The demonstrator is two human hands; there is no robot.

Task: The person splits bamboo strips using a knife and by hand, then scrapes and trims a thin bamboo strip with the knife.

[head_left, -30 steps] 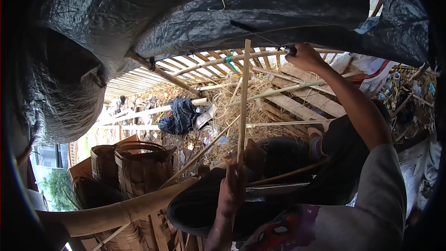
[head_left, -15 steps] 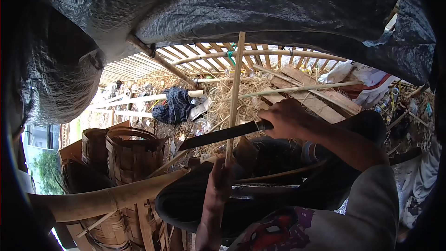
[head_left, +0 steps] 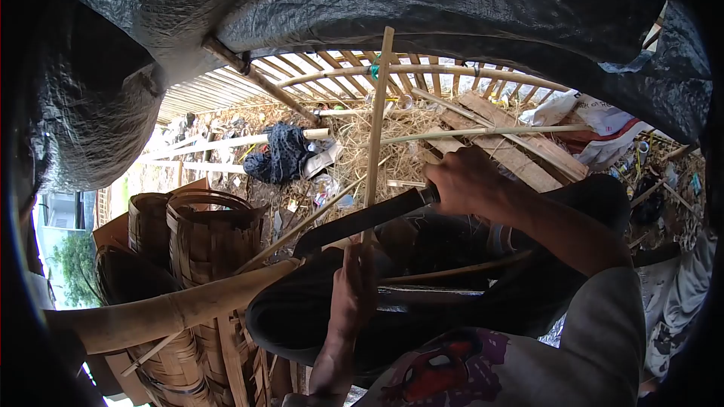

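Observation:
My left hand (head_left: 353, 286) is closed round the lower part of a long, pale bamboo strip (head_left: 378, 117), which stands up and leans slightly right at its top. My right hand (head_left: 466, 185) grips the dark handle of a large knife. The knife's dark blade (head_left: 358, 220) points left and slightly down, lying across the strip just above my left hand. Whether the edge touches the strip or has entered it cannot be made out. Both hands are over my dark-clothed legs (head_left: 302, 324).
Woven baskets (head_left: 215, 237) stand at the left beside a thick bamboo pole (head_left: 181, 313). Wooden planks (head_left: 520, 162), straw (head_left: 362, 151) and a dark cloth bundle (head_left: 279, 154) lie ahead. Black plastic sheeting (head_left: 452, 7) hangs above, with a slatted bamboo fence (head_left: 445, 75) behind.
The knife has swung down from upper right to across the strip, then slightly lower towards my left hand. My left hand keeps hold of the strip. The view has shifted slightly.

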